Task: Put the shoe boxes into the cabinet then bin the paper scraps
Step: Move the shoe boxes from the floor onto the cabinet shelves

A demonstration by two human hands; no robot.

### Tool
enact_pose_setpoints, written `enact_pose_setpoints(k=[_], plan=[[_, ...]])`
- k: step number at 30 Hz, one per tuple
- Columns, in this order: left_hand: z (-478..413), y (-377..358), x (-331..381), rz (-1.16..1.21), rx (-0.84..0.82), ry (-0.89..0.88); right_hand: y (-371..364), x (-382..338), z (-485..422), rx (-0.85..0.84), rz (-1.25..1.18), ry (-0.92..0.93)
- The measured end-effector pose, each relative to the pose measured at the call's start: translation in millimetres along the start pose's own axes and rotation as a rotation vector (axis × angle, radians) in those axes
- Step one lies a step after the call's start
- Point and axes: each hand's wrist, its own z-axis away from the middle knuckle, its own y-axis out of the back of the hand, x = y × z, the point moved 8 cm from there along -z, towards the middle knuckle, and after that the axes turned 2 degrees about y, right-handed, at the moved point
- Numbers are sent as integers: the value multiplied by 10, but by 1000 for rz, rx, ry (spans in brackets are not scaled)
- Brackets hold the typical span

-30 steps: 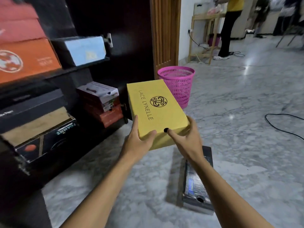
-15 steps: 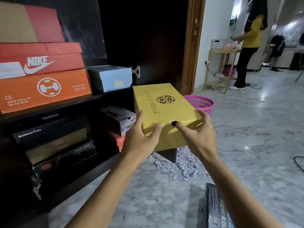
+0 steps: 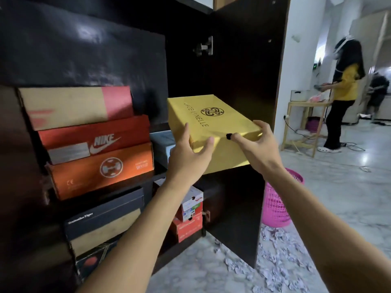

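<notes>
A yellow shoe box (image 3: 211, 119) marked LACE LYNELLE is held in the air in front of the dark cabinet's (image 3: 84, 49) upper shelf. My left hand (image 3: 188, 153) grips its near left corner, thumb on the front face. My right hand (image 3: 258, 144) grips its near right corner, fingers over the lid. The box hangs just above a pale blue box (image 3: 161, 144) on that shelf. Crumpled paper scraps (image 3: 273, 261) lie on the marble floor by the open cabinet door (image 3: 243, 197). A pink bin (image 3: 277, 206) stands behind that door.
A stack of red and orange shoe boxes (image 3: 95, 144) fills the upper shelf's left side. More boxes (image 3: 105, 225) sit on the lower shelf, with small ones (image 3: 190, 210) to the right. A person in a yellow top (image 3: 342, 92) stands by a wooden stand (image 3: 302, 123) at the back right.
Both hands have lifted the yellow box from near floor level up to the upper shelf. The view rose with it; the dark box on the floor is out of sight.
</notes>
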Motion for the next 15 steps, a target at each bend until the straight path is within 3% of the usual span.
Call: enact_pose_setpoints(k=[7,15], plan=[[-473,197,-85,16,-10,10,-267,-122,-362,-34,-14,-54],[-1037,-23,-758,-9,48,90,-981,511,-853,-138,-7,-146]])
